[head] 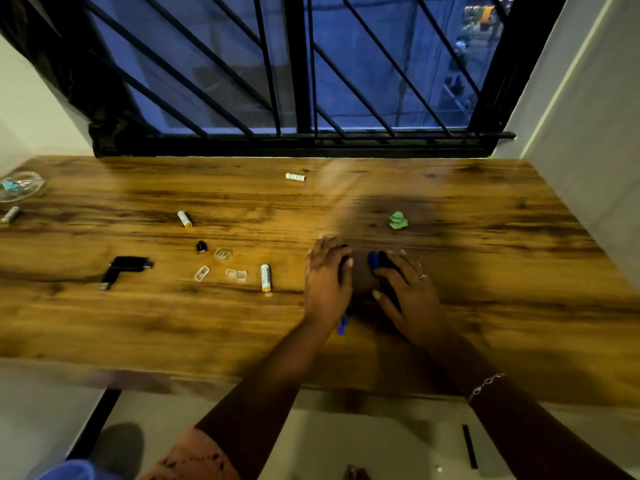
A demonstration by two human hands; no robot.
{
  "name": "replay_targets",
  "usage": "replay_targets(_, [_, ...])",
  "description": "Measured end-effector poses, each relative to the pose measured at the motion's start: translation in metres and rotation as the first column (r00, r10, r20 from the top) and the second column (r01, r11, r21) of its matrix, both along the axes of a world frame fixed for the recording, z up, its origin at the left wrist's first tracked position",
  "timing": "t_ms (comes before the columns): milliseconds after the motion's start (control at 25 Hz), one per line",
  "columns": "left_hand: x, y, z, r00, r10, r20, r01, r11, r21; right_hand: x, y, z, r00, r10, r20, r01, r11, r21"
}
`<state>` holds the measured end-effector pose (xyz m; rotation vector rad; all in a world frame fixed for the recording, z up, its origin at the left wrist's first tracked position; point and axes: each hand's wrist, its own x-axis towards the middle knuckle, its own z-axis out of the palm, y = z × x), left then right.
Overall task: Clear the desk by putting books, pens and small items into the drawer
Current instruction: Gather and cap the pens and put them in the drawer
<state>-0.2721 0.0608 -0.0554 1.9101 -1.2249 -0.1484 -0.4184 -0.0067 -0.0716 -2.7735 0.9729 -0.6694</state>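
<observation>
Both my hands rest on the wooden desk (pixel 485 258) near its middle. My left hand (pixel 325 278) lies over dark pens, and blue pen ends (pixel 342 325) stick out below its wrist. My right hand (pixel 408 289) curls around pens with blue and black caps (pixel 374 259) showing between thumb and fingers. A crumpled green paper (pixel 398 220) lies just beyond the hands. To the left are a white battery (pixel 265 277), another battery (pixel 185 218), a third battery (pixel 295 177) near the window, several clear plastic caps (pixel 221 268), a small black plug (pixel 201 247) and a black adapter (pixel 126 268).
A clear plastic bag (pixel 20 185) and one more battery (pixel 9 214) sit at the desk's far left. A barred window (pixel 301 81) runs behind the desk, with white walls on both sides. No drawer shows in this view.
</observation>
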Motion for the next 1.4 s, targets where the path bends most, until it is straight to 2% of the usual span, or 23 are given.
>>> replay_targets(160, [-0.023,0.038,0.008,0.997,-0.036,0.064,0.038,0.998,-0.043,-0.005,0.039,0.013,0.998,-0.039,0.054,0.037,0.999,0.034])
replay_targets(280, [-0.043,0.074,0.004,0.994,-0.058,0.090,0.064,0.996,-0.066,-0.017,0.074,0.014,0.987,-0.038,0.156,0.026,0.996,0.081])
replay_targets(440, [-0.071,0.121,-0.006,1.000,-0.012,-0.010,0.011,0.995,-0.100,-0.033,0.122,0.009,0.971,-0.060,0.233,0.016,0.982,0.186])
replay_targets(520, [-0.086,0.143,-0.014,1.000,0.009,-0.011,-0.010,0.994,-0.111,-0.043,0.143,0.003,0.961,-0.073,0.268,0.007,0.971,0.240])
replay_targets(600, [-0.099,0.159,-0.021,1.000,0.017,-0.014,-0.018,0.990,-0.138,-0.050,0.157,-0.004,0.910,-0.123,0.396,-0.035,0.929,0.367])
replay_targets(680, [-0.116,0.169,-0.031,0.998,0.042,-0.054,-0.050,0.987,-0.154,-0.055,0.170,-0.009,0.792,-0.327,0.516,-0.077,0.784,0.616])
replay_targets(720, [-0.124,0.174,-0.036,0.995,0.055,-0.082,-0.067,0.986,-0.153,-0.058,0.178,-0.013,0.711,-0.459,0.532,-0.125,0.662,0.739])
replay_targets(760, [-0.132,0.180,-0.039,0.989,0.071,-0.128,-0.089,0.985,-0.146,-0.062,0.185,-0.020,0.630,-0.587,0.508,-0.183,0.523,0.832])
replay_targets(840, [-0.136,0.184,-0.059,0.947,0.136,-0.289,-0.158,0.986,-0.052,-0.067,0.193,-0.033,0.515,-0.786,0.343,-0.248,0.246,0.937])
replay_targets(880, [-0.131,0.183,-0.070,0.887,0.202,-0.415,-0.201,0.978,0.046,-0.068,0.192,-0.039,0.474,-0.849,0.233,-0.274,0.110,0.956])
replay_targets(920, [-0.123,0.181,-0.080,0.767,0.293,-0.571,-0.244,0.956,0.163,-0.069,0.190,-0.045,0.449,-0.883,0.139,-0.307,-0.007,0.952])
replay_targets(960, [-0.114,0.180,-0.088,0.576,0.386,-0.721,-0.270,0.922,0.278,-0.069,0.186,-0.050,0.436,-0.897,0.071,-0.341,-0.092,0.935])
replay_targets(1000, [-0.106,0.180,-0.093,0.342,0.455,-0.822,-0.273,0.885,0.376,-0.068,0.181,-0.054,0.432,-0.902,0.027,-0.368,-0.149,0.918])
replay_targets(1040, [-0.100,0.178,-0.097,0.122,0.477,-0.871,-0.257,0.863,0.436,-0.068,0.176,-0.057,0.432,-0.902,-0.008,-0.375,-0.188,0.908])
replay_targets(1080, [-0.097,0.176,-0.101,-0.040,0.448,-0.893,-0.243,0.863,0.443,-0.067,0.170,-0.060,0.431,-0.902,-0.036,-0.375,-0.215,0.902])
replay_targets(1120, [-0.094,0.173,-0.106,-0.153,0.395,-0.906,-0.253,0.870,0.422,-0.066,0.164,-0.062,0.426,-0.903,-0.062,-0.367,-0.235,0.900])
replay_targets(1200, [-0.089,0.168,-0.112,-0.318,0.292,-0.902,-0.328,0.859,0.394,-0.063,0.153,-0.072,0.400,-0.910,-0.108,-0.350,-0.261,0.900])
replay_targets(1280, [-0.081,0.162,-0.118,-0.429,0.232,-0.873,-0.388,0.825,0.410,-0.057,0.146,-0.084,0.373,-0.917,-0.143,-0.356,-0.284,0.891])
replay_targets(1400, [-0.071,0.150,-0.124,-0.489,0.111,-0.865,-0.435,0.828,0.353,-0.047,0.140,-0.097,0.310,-0.938,-0.154,-0.407,-0.278,0.870])
